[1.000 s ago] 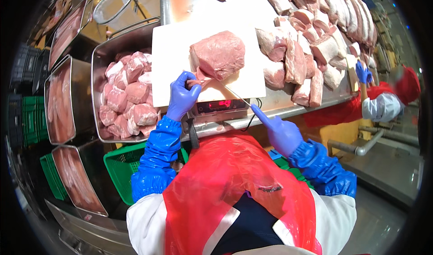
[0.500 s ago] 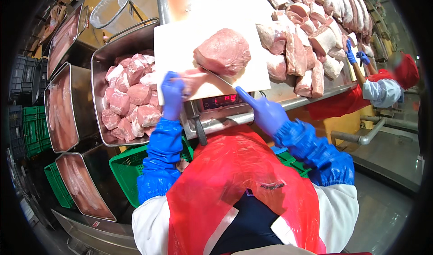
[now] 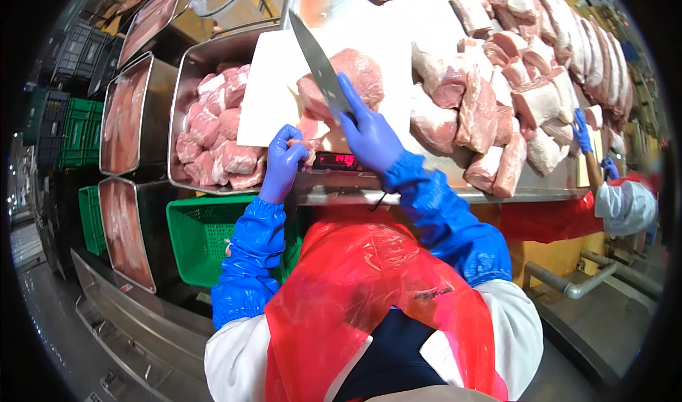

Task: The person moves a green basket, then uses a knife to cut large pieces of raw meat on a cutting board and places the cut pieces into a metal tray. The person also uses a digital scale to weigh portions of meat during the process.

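Observation:
A large pink chunk of raw meat point(image 3: 361, 75) sits on the white cutting board point(image 3: 266, 93) before me. My right hand point(image 3: 375, 137), gloved in violet, is closed around a knife's handle. The long knife blade point(image 3: 315, 57) is raised across the chunk, its tip toward the far left. At the board's near edge, my left hand point(image 3: 283, 164) pinches a thin ragged strip of meat point(image 3: 312, 133) that hangs beside the chunk. Whether the strip is fully apart from the chunk I cannot tell. Just below it glows a scale's red display point(image 3: 337, 160).
To the left stands a steel tub point(image 3: 179, 128) holding several meat chunks. Beneath it is a green basket point(image 3: 192, 242). Many meat pieces point(image 3: 490, 96) lie on the steel table at right. A co-worker's gloved hand point(image 3: 582, 130) is at the far right.
The knife has swung up from the chunk's near edge and now points far left. My left hand has drawn the strip toward the board's near edge. The whole view has shifted.

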